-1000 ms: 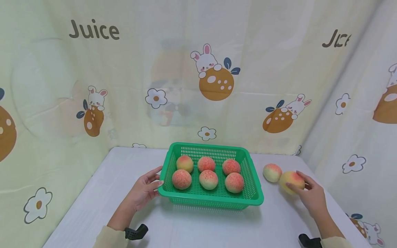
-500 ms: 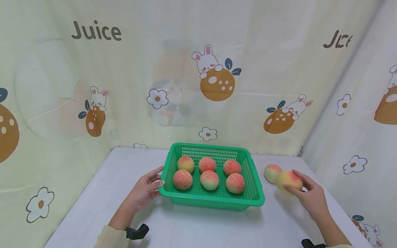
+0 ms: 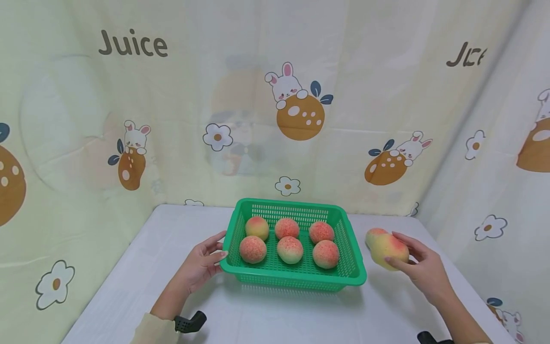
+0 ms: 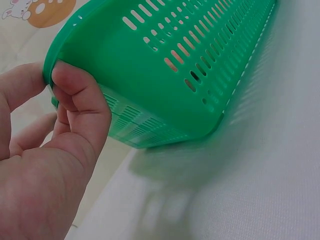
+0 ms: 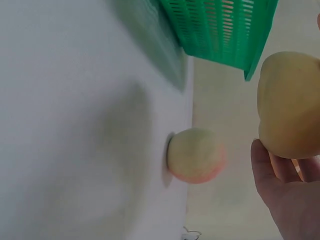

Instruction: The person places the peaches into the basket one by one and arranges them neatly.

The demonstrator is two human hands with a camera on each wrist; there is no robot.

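Note:
A green plastic basket with slotted walls holds several red and yellow-green peaches in two rows. My left hand pinches the left side of its rim between thumb and fingers, as the left wrist view shows close up. On the right, my right hand holds a larger yellow peach with a red blush. The right wrist view shows this peach raised off the table with fingers curled against it. Behind it another peach rests on the table, partly hidden in the head view.
A white-covered table lies under everything. A pale curtain printed with rabbits and flowers hangs along the back and sides. Dark straps with camera mounts sit on the wrists.
My right hand has lifted the yellow peach and carried it left toward the basket, now overlapping the peach behind it. My left hand stays at the basket's rim.

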